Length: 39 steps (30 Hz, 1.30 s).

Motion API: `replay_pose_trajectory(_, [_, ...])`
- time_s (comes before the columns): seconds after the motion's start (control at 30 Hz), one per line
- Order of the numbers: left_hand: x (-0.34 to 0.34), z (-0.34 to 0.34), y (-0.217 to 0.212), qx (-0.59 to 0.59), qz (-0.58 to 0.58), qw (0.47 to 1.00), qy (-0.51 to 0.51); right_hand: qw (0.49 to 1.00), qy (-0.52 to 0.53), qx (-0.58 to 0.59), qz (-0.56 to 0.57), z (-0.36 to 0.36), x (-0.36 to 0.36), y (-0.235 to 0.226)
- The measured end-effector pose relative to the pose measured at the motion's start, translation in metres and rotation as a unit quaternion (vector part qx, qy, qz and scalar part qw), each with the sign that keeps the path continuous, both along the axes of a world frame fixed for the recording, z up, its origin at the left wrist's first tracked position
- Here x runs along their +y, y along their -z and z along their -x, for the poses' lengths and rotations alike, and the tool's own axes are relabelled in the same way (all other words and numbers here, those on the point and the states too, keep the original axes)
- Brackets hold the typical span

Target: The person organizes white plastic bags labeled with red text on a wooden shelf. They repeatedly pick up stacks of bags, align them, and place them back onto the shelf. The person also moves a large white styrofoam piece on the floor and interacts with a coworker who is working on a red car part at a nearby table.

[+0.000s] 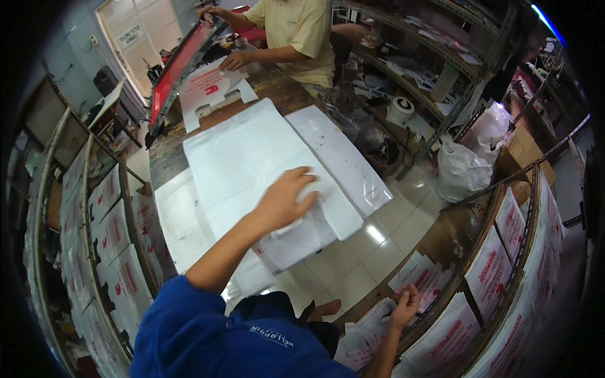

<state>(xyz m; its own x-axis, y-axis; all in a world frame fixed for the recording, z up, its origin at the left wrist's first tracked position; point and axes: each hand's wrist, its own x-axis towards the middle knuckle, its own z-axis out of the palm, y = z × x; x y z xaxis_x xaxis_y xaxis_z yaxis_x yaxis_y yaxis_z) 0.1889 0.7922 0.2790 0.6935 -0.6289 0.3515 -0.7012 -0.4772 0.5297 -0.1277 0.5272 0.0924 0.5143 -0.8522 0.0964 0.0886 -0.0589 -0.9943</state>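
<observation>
My left hand [287, 198] is over a stack of blank white plastic bags [246, 148] on the work table. Its fingers are spread, with the thumb apart, near the stack's right side. Low on the right, my right hand [405, 307] is loosely curled beside a white bag with red print [423, 277] on a drying rack. No firm hold on that bag shows. Across the table a person in a yellow shirt [302, 31] has one hand on a tilted red printing screen [173, 79] and the other by a printed bag [211, 88].
A white board [343, 157] sticks out past the table's right edge. Curved racks of printed bags stand at the left [116, 233] and right [491, 277]. Metal shelves [409, 57] rise at the back right, near a bulging plastic sack [466, 167]. Below is a tiled floor [409, 208].
</observation>
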Motion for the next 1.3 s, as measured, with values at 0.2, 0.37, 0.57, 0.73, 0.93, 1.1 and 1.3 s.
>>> replay_pose_trajectory(0.2, [0.181,-0.054,0.047,0.080,-0.025,0.980,-0.179,0.988,-0.076,0.110,-0.080,-0.011,0.139,0.039])
replay_pose_trajectory(0.37, [0.214,-0.072,0.053,0.079,0.006,0.975,-0.208,0.939,-0.196,0.276,-0.062,0.017,0.210,0.077])
replay_pose_trajectory(0.57, [0.201,-0.121,0.069,-0.014,0.068,0.975,-0.209,0.896,-0.154,0.404,-0.100,0.092,0.221,0.116])
replay_pose_trajectory(0.73, [0.184,-0.205,0.046,-0.195,0.014,0.949,-0.246,0.876,-0.030,0.411,-0.253,0.123,0.226,0.086])
replay_pose_trajectory(0.93, [0.134,-0.279,0.018,-0.225,-0.137,0.924,-0.278,0.866,0.014,0.408,-0.289,0.184,0.251,0.114])
replay_pose_trajectory(1.1, [0.087,-0.287,-0.001,-0.373,-0.093,0.921,-0.059,0.849,0.001,0.444,-0.287,0.174,0.291,0.089])
replay_pose_trajectory(1.3, [0.010,-0.243,-0.023,-0.329,-0.082,0.930,0.141,0.879,-0.017,0.438,-0.187,0.188,0.304,0.136])
